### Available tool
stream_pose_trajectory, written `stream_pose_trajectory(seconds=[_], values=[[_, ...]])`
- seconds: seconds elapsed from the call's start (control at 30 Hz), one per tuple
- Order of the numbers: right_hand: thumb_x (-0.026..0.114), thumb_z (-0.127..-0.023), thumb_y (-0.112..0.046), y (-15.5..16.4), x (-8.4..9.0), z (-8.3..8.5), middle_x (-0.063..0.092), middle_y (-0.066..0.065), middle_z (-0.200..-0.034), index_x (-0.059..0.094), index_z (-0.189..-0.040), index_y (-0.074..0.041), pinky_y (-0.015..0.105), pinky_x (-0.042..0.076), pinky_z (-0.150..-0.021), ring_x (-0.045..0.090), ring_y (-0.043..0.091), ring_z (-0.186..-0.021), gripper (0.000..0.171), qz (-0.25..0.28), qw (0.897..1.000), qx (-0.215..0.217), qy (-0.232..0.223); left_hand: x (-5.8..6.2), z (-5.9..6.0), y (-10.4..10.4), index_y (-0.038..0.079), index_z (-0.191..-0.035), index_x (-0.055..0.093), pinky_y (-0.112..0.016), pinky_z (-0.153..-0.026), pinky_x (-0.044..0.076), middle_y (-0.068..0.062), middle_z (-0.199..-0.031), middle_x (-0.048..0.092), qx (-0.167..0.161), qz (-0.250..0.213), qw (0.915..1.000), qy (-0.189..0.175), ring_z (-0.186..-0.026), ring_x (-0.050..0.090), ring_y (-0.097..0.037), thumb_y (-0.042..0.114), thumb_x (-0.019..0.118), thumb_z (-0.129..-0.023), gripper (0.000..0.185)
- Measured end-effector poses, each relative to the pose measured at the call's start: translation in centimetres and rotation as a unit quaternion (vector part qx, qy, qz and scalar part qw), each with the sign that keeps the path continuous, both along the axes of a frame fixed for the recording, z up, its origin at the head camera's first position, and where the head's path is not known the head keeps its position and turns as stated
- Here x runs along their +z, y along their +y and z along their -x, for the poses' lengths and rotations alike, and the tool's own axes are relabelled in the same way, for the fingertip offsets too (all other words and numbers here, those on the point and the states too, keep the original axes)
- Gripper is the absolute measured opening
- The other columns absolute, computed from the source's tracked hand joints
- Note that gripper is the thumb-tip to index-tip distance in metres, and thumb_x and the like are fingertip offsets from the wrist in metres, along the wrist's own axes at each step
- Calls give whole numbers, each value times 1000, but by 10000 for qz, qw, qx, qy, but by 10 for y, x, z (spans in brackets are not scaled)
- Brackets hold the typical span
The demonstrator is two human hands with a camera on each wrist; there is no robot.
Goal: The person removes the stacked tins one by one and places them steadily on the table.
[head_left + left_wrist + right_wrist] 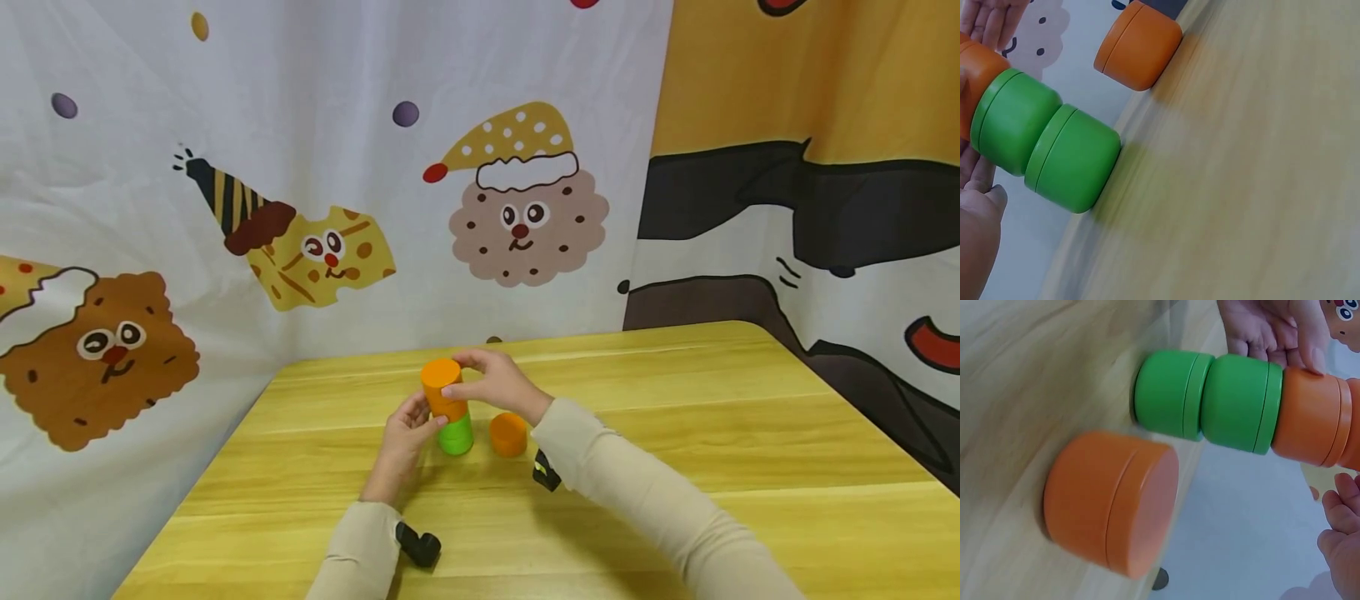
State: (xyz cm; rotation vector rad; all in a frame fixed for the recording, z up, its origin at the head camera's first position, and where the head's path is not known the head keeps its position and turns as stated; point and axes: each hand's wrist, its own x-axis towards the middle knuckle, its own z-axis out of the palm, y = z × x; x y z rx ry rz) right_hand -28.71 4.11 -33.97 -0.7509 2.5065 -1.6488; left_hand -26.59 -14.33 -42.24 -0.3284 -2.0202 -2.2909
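Note:
A stack of round tins stands mid-table: two green tins [456, 435] at the bottom and orange tins [441, 385] on top. My right hand [467, 379] grips the top orange tin from the right. My left hand [422, 422] holds the stack from the left, thumb and fingers on either side of the orange part. A loose orange tin [508, 435] sits just right of the stack. The right wrist view shows both green tins [1210, 399], the orange tins [1310, 419] and the loose orange tin [1110, 503]. In the left wrist view the green tins [1047, 147] fill the left side.
The wooden table [675, 467] is backed by a cartoon-print curtain [300, 167] close behind the stack and a second curtain [810, 208] on the right. The table's left edge [202, 475] lies near my left arm.

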Motion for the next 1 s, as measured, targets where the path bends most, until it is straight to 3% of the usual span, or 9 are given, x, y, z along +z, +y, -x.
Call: stream_pose_trajectory(seconds=[0.33,0.7,1.0], values=[[76,-78,-24,-5,-1,1,56,9,-127,55,-126,-5,44,37,-104,46,26,-125,56,480,9984,52,-300,0,2,1,-4,-131,46,-42,-111,25,-18,-132,51,67,131,9999,-6,-120,49,-19,0,64,-84,50],[76,-78,-25,-6,-5,4,60,5,-119,59,-120,-8,41,40,-101,51,22,-120,48,615,9976,95,-289,-1,2,-1,-1,-131,48,-32,-104,37,-7,-124,57,113,243,9996,41,-112,54,-11,4,67,-83,52],[76,-78,-25,0,-3,7,60,5,-120,58,-120,-8,46,38,-102,49,25,-122,49,783,9965,45,-275,-2,2,-1,0,-129,50,-40,-110,27,-13,-128,55,153,115,9998,13,-114,53,-12,2,66,-83,48]])
